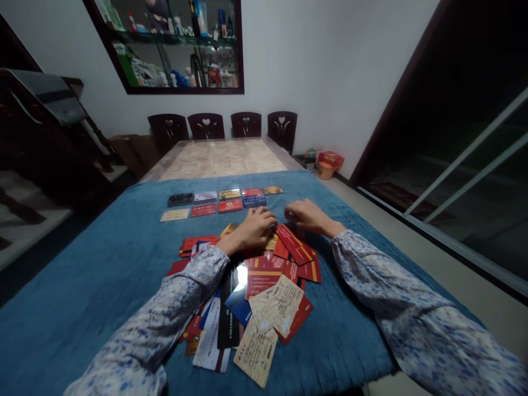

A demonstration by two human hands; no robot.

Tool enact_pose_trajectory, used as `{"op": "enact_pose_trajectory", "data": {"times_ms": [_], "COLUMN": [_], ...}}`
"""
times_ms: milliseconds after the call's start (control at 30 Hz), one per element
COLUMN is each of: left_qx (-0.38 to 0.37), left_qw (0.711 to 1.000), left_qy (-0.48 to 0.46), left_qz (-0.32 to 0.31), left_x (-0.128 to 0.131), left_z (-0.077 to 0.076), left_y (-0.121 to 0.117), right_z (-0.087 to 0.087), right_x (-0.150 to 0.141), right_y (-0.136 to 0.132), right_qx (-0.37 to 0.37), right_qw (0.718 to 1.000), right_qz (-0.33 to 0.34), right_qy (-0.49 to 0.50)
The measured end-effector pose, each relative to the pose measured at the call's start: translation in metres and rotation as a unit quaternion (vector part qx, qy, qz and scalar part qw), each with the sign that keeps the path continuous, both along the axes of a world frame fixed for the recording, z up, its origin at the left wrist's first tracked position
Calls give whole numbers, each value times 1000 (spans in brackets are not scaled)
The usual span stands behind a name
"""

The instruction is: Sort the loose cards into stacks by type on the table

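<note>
While cards (pixel 230 205) lie in two rows across a blue cloth (pixel 103 247) on the tabletop (pixel 223 157), my left hand (pixel 258 224) bends over the far end of a messy pile (pixel 268 275), my right hand (pixel 306 214) curled near its edge; whether either grip holds a card, I cannot tell.

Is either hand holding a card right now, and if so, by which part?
Cannot be told for certain: the left hand bends over the heap of cards, its grip unclear; no card shows in the right hand.
</note>
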State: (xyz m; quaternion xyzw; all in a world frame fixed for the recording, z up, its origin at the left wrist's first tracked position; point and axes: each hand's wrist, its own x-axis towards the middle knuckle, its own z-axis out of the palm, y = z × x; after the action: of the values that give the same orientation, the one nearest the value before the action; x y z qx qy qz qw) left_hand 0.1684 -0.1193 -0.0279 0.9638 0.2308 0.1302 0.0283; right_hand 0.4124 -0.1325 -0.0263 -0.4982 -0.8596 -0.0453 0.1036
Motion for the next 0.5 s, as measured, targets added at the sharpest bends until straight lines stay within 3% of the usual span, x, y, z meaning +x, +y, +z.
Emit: {"op": "enact_pose_trajectory", "data": {"times_ms": [200, 500], "left_qx": [-47, -41], "left_qw": [996, 995], "left_qy": [34, 76], "left_qz": [-68, -58], "left_x": [9, 8], "left_z": [-10, -11], "left_y": [-2, -3], "right_z": [-10, -24], "right_x": [5, 8], "right_y": [-14, -20], "right_qx": [17, 20], "right_qw": [1000, 999], "right_qz": [-11, -4], "right_qy": [9, 29]}}
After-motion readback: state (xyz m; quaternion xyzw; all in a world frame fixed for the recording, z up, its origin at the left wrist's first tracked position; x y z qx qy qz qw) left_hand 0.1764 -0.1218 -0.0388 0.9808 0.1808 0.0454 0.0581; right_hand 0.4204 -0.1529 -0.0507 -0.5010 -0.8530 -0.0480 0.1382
